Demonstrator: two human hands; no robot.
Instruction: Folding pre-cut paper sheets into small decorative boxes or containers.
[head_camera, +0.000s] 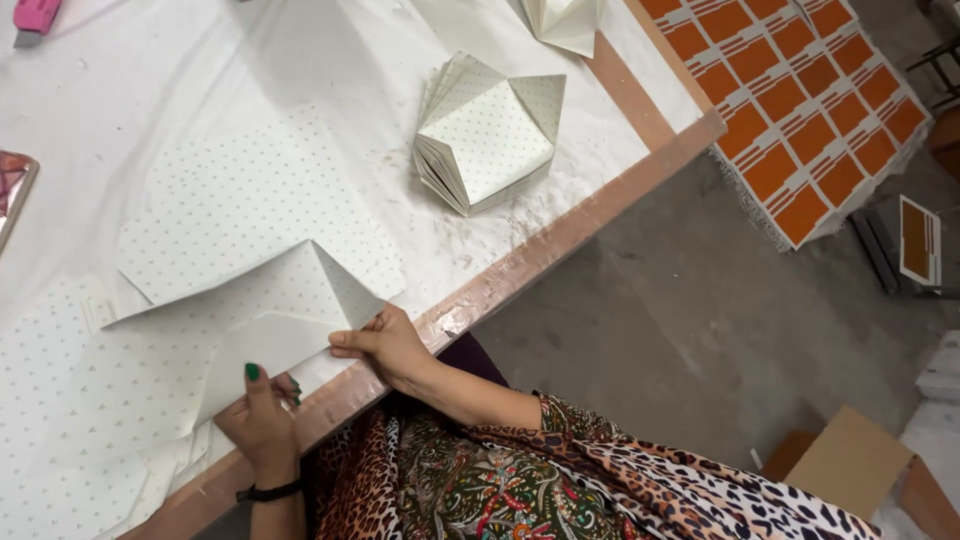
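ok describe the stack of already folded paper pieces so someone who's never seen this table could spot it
On the white-covered table, look toward the far end near its brown taped edge. The folded stack sits there alone: dotted white paper folded into a thick angular bundle, unlike the flat sheet under the hands.

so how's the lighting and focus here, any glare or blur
Head view: soft, even light, with faint shadows under the folded dotted paper and the stack of folded sheets; mild sheen on the taped table edge; both hands sharp; the frame is tilted, with slight wide-angle stretch at the corners.
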